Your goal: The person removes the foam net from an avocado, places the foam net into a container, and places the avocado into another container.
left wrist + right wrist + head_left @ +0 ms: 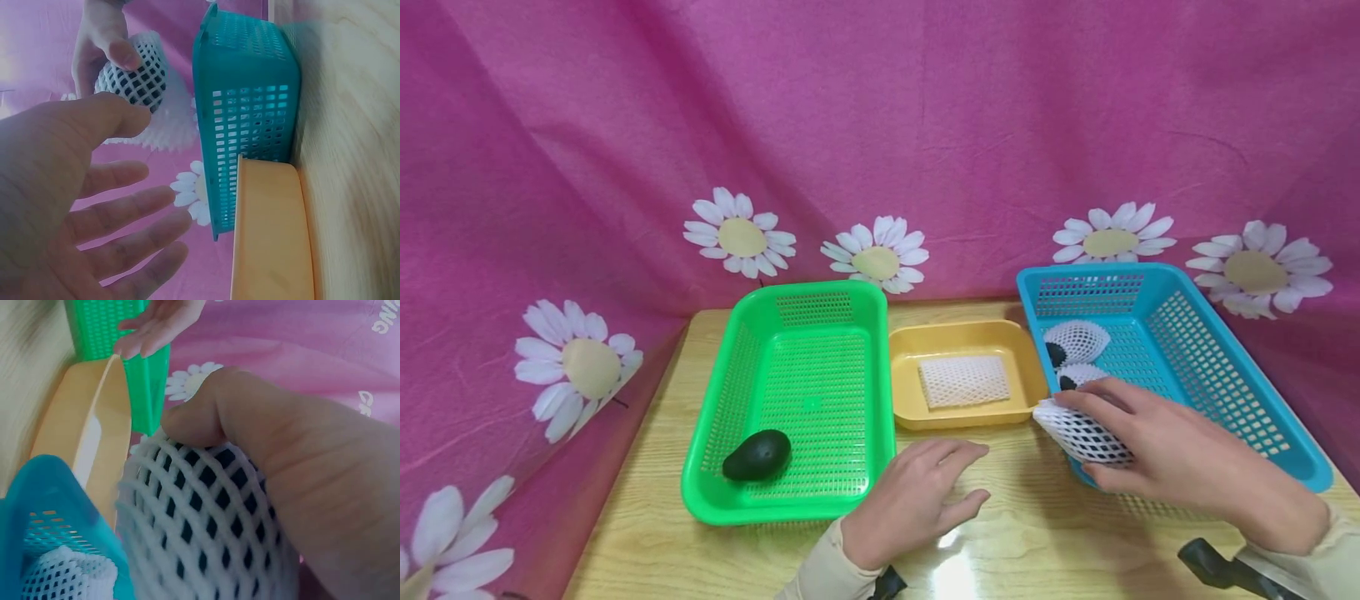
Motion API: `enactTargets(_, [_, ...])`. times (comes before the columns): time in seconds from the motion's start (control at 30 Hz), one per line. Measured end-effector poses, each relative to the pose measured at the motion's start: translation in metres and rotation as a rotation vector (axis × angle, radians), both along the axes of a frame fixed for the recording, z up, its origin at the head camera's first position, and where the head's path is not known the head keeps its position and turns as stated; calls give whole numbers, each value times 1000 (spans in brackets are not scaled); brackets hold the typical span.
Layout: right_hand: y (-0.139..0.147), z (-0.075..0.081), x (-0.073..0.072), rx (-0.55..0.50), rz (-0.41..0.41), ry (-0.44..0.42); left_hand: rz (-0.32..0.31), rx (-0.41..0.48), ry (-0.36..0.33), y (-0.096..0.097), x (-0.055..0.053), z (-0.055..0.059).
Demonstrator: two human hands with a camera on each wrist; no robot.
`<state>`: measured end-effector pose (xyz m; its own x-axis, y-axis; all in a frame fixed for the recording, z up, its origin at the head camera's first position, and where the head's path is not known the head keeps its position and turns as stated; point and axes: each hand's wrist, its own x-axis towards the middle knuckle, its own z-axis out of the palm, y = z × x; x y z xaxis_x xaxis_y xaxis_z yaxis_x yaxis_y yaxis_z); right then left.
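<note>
the head view is bright, with white glare on the table (1000, 521) and a soft shadow near the right hand (1180, 454). both wrist views look dimmer and hazier; the net (206, 528) blurs along its left edge in the right one.

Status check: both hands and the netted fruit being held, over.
Right hand grips netted fruit, held higher than blue basket. Left hand empty, near green basket. Nothing visibly in the way.
</note>
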<state>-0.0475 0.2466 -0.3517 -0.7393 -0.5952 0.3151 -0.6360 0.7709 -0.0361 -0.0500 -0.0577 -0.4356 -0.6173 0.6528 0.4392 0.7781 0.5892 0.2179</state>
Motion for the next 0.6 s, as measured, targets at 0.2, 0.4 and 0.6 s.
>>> enactTargets(0.2, [-1, 10, 0, -43, 5, 40, -4, 19, 18, 0, -4, 3])
enactTargets(0.4, [-16, 1, 3, -34, 63, 4, 1, 76, 43, -5, -4, 7])
enactTargets(0.6, [-39, -16, 8, 0, 69, -96, -18, 149, 124, -11, -4, 11])
